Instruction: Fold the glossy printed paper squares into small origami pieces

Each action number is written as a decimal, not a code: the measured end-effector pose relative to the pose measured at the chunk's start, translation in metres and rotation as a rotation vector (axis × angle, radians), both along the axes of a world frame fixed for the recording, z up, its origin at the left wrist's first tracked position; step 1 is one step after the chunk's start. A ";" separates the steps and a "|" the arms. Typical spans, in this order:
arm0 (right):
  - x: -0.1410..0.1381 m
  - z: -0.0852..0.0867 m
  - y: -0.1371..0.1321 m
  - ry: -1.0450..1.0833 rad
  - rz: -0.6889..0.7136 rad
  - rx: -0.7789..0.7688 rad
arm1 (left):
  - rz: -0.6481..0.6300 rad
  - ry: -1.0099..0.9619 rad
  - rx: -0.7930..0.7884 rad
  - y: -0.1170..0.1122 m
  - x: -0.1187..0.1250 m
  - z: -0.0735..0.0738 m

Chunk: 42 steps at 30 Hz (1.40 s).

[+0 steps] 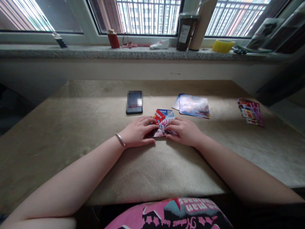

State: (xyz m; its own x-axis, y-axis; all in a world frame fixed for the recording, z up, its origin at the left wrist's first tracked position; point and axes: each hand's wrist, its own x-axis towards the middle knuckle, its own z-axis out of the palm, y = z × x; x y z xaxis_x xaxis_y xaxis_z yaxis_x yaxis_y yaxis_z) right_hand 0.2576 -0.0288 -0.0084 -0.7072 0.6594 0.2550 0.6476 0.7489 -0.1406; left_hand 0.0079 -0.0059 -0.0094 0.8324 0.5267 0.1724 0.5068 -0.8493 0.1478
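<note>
One broad, beige-brown tabletop with a faintly mottled surface (147, 178) fills most of the head view. I note daylight from a white-framed window behind it, with vertical railings and buildings visible outside. On the speckled grey stone sill (83, 54) I record a small red container (113, 38), a dark lidded jar with a white label (187, 31) and a yellow ring-shaped roll (223, 46).

Both forearms reach in from the lower corners and converge near the table's middle. The left hand (143, 131), with a silver bangle (120, 140) at its wrist, lies palm down; the right hand (184, 131) mirrors it. On each, the fingers are slightly bent and a little apart, their tips on paper. Whether either hand pinches the sheet, I cannot tell.

That sheet, a glossy multicoloured printed leaflet (163, 125), lies on the table between the hands, partly covered by both. Its far part is blue with a square code; a red patch sits aslant at left. I cannot establish whether this is a folded flap or print. Beyond the left hand lies a black rectangular phone (134, 103), its screen blurred. Pale blue-and-pink printed cards (194, 106) overlap beyond the right hand; red-and-purple printed leaflets (251, 113) lie well apart, farther right.
</note>
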 end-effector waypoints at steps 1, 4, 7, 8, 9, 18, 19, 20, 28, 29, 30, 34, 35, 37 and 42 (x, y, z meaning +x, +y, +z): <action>-0.001 0.000 -0.001 -0.006 -0.014 0.006 | -0.006 -0.001 0.024 0.000 0.000 0.000; -0.001 0.001 -0.001 -0.021 0.001 0.013 | -0.004 -0.017 0.089 0.001 0.000 0.000; 0.001 0.001 0.000 -0.016 0.042 0.008 | 0.009 -0.040 0.121 0.002 -0.001 -0.001; 0.002 0.001 0.001 -0.013 0.052 0.008 | 0.014 -0.047 0.127 0.002 -0.001 -0.002; 0.003 0.001 0.001 -0.011 0.063 0.008 | 0.018 -0.055 0.133 0.002 -0.001 -0.002; 0.008 0.003 0.001 0.003 0.107 -0.041 | 0.043 -0.085 0.188 0.004 -0.002 -0.008; 0.008 0.004 0.001 0.007 0.112 -0.043 | 0.043 -0.088 0.190 0.004 -0.002 -0.009; 0.008 0.004 0.001 0.012 0.119 -0.044 | 0.042 -0.092 0.188 0.005 -0.002 -0.009; 0.006 0.006 0.000 0.062 0.122 -0.010 | 0.006 -0.119 0.128 0.008 -0.002 -0.007; 0.006 0.005 0.000 0.058 0.130 0.003 | 0.002 -0.119 0.122 0.008 -0.002 -0.007; 0.006 0.005 0.001 0.057 0.130 0.016 | -0.001 -0.119 0.118 0.008 -0.003 -0.007; 0.007 0.001 0.003 0.069 0.095 0.021 | -0.007 -0.086 0.095 0.008 -0.005 -0.007; 0.008 0.000 0.004 0.079 0.084 0.006 | -0.011 -0.063 0.080 0.008 -0.006 -0.007; 0.009 -0.002 0.005 0.107 0.065 -0.036 | -0.027 -0.001 0.047 0.007 -0.007 -0.006; 0.016 -0.004 0.009 0.209 -0.055 -0.116 | -0.060 0.111 0.021 0.002 -0.005 -0.001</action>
State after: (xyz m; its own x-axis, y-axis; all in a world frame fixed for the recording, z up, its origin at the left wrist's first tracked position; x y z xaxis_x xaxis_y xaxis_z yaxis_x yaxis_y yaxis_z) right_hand 0.2738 -0.0197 -0.0124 -0.6093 0.7286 0.3128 0.6344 0.6847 -0.3588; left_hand 0.0028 -0.0041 -0.0107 0.8767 0.4728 0.0882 0.4675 -0.8808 0.0751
